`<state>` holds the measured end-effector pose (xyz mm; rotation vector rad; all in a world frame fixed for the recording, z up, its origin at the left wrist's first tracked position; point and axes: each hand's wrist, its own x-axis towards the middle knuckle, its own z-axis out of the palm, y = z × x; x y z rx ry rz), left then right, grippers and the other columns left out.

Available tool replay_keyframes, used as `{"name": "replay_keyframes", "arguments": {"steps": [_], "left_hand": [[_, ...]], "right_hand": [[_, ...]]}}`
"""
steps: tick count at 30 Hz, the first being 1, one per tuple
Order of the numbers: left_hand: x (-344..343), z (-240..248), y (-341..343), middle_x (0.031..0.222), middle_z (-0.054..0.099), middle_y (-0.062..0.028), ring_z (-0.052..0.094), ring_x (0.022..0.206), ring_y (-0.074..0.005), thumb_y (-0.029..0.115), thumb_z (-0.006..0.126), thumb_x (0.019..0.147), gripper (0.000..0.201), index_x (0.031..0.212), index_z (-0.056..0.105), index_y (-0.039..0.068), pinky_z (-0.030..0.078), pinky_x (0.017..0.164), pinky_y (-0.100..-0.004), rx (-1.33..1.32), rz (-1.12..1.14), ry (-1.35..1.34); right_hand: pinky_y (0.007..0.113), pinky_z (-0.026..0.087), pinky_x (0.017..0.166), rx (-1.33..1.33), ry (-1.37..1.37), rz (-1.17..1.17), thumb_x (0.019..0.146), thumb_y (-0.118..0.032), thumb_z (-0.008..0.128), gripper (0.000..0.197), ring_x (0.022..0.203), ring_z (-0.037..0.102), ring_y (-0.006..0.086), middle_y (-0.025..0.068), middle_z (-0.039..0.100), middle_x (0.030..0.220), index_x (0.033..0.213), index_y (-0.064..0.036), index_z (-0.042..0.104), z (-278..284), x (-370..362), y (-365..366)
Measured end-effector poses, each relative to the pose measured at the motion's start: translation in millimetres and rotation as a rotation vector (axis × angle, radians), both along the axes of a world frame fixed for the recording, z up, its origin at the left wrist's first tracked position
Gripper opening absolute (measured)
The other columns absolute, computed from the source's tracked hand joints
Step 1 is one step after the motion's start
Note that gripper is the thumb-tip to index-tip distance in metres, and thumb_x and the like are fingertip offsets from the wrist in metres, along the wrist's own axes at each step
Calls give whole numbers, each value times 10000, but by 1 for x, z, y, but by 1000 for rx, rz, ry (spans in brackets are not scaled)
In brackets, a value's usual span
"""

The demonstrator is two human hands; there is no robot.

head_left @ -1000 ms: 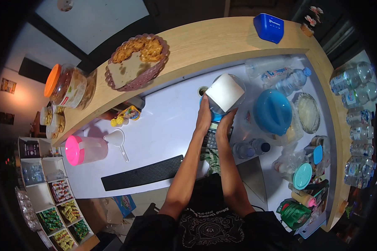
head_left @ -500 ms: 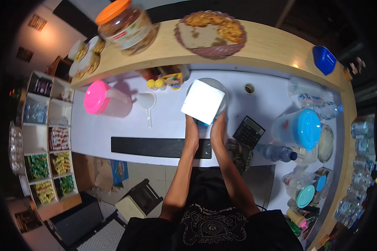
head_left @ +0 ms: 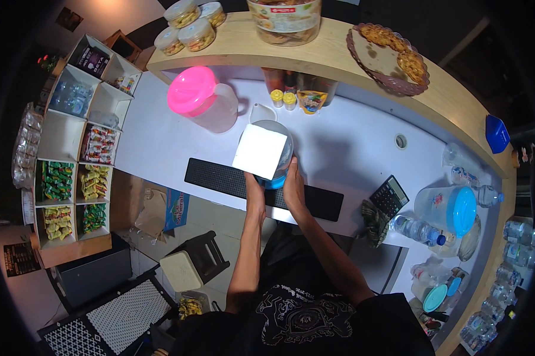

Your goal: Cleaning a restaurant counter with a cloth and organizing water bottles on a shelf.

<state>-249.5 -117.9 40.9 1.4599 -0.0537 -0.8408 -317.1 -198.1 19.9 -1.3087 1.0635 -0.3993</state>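
Observation:
Between my two hands is a round clear plastic container (head_left: 286, 139) with a blue part (head_left: 274, 183) at its near end. A bright white square (head_left: 260, 151), washed out by glare, covers most of its upper face. My left hand (head_left: 254, 191) grips the near left side and my right hand (head_left: 294, 183) the near right side, with some fingers hidden under it. The container is held above the counter, over the black perforated mat (head_left: 217, 176). Just behind it a white funnel (head_left: 263, 112) is partly hidden.
A pink-lidded pitcher (head_left: 199, 101) stands left, small yellow-capped bottles (head_left: 289, 101) behind. To the right are a calculator (head_left: 389, 197), a dark cloth (head_left: 374, 222), a water bottle (head_left: 419, 230) and a blue-lidded pitcher (head_left: 445, 207). A raised wooden ledge (head_left: 333, 56) bears jars and a fried-snack plate (head_left: 392, 59).
My view has turned leftward. Both hands have carried the container left and nearer to me, from the counter's middle to beside the funnel and over the mat. Both still grip it.

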Motion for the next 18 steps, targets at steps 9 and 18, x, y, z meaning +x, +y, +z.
{"name": "replay_keyframes", "arguments": {"steps": [9,18], "left_hand": [[11,-22,23,1666,186,-121,132,1550,-294,769,232,980,909,1630,92,150,160,1225,-540,25,54,74],[10,-40,31,1647,227,-120,202,1533,-272,650,350,1022,826,1613,159,105,183,1233,-533,1,46,64]], "right_hand": [[389,316,1166,-25,-61,0,1101,-509,184,690,1425,433,349,254,500,1478,1520,-11,410,5,13,21],[401,312,1171,-91,-93,8,1113,-428,193,610,1409,444,365,244,496,1476,1531,-29,390,-22,11,30]]}}
